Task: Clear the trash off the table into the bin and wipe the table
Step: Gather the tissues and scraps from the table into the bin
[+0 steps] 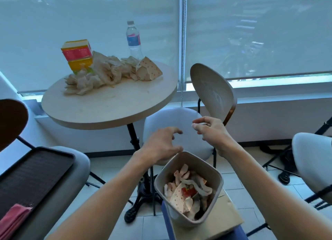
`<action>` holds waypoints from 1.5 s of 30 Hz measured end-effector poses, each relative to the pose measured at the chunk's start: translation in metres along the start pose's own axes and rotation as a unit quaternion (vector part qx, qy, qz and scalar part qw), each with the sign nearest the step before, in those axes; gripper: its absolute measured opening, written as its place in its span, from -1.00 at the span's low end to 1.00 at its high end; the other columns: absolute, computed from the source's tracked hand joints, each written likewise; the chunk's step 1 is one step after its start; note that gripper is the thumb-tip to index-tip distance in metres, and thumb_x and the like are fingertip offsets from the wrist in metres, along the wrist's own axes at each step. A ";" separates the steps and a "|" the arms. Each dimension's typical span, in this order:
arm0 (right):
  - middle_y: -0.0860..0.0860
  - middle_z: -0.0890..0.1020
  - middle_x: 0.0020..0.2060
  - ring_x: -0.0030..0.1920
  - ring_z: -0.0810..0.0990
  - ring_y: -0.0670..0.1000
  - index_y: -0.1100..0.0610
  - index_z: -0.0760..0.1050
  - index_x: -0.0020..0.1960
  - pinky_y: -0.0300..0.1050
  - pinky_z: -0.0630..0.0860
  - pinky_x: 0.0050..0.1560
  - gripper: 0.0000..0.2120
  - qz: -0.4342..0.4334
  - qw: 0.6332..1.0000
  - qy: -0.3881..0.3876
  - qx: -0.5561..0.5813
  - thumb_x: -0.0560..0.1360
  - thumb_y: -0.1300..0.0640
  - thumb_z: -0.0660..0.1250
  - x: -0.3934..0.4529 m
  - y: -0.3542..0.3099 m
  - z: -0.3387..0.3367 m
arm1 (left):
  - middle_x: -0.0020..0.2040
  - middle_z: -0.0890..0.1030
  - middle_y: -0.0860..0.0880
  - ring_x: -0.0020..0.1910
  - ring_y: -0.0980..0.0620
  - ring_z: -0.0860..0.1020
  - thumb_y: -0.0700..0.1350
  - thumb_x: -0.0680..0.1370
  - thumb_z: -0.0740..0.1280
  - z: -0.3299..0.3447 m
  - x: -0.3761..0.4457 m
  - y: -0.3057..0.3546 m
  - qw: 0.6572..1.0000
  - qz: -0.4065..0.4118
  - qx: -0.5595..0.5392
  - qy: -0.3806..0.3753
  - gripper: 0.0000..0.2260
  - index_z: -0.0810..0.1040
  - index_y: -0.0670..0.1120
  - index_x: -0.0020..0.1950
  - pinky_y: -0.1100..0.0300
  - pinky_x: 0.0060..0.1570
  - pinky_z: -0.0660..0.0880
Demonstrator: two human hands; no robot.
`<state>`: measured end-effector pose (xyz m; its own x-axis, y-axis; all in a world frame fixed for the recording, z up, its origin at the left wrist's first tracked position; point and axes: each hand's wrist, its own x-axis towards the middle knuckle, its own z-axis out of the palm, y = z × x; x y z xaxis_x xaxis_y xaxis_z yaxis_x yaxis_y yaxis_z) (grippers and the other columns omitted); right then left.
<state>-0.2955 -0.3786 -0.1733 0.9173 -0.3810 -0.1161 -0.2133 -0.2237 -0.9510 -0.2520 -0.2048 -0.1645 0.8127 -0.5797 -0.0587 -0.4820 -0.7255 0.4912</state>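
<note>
Hands [159,144] empty; labels unreadable.

Napkins [93,74], cartons [78,55] and a bottle [133,38] are crowding the bench's [107,110] far half, leaving its near half lying open.

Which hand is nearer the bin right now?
Left. The left hand hangs open right over the bin's far rim; the right hand is open too, higher and farther beyond it.

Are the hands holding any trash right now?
No. The left hand and right hand are both open and empty above the bin. The crumpled paper lies on the table.
</note>
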 end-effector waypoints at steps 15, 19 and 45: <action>0.10 0.66 -0.14 -0.18 0.61 -0.03 0.12 0.62 -0.02 -0.26 0.46 -0.24 -0.92 -0.140 0.990 -0.010 -0.007 0.54 0.18 0.35 0.059 -0.139 0.115 | -0.12 0.66 0.05 -0.19 0.17 0.57 -0.01 0.47 0.46 -0.181 0.024 -0.096 0.974 -0.008 -0.009 0.228 -0.80 0.65 0.01 0.07 0.22 -0.12 0.48; 0.06 0.62 -0.24 -0.22 0.59 -0.02 0.11 0.62 -0.05 -0.17 0.53 -0.15 -0.92 -0.179 0.982 -0.027 -0.049 0.53 0.18 0.35 0.076 -0.160 0.164 | -0.13 0.67 0.03 -0.17 0.12 0.59 -0.07 0.45 0.45 -0.218 0.032 -0.145 0.965 -0.039 -0.012 0.260 -0.88 0.67 0.01 -0.02 0.28 -0.18 0.46; -0.07 0.66 -0.18 -0.13 0.61 -0.06 0.02 0.67 -0.04 -0.21 0.44 -0.15 -0.87 -0.237 0.951 0.089 -0.179 0.44 0.13 0.38 0.132 -0.216 0.264 | -0.08 0.63 0.08 -0.16 0.19 0.54 -0.07 0.38 0.53 -0.260 0.085 -0.251 0.981 0.061 -0.009 0.183 -0.73 0.66 0.04 0.06 0.56 -0.23 0.31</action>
<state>-0.0396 -0.1435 -0.0593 0.8742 -0.2991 0.3824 0.0807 -0.6873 -0.7219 0.0235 0.0247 -0.0664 0.8138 -0.4880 0.3156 -0.5802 -0.6496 0.4913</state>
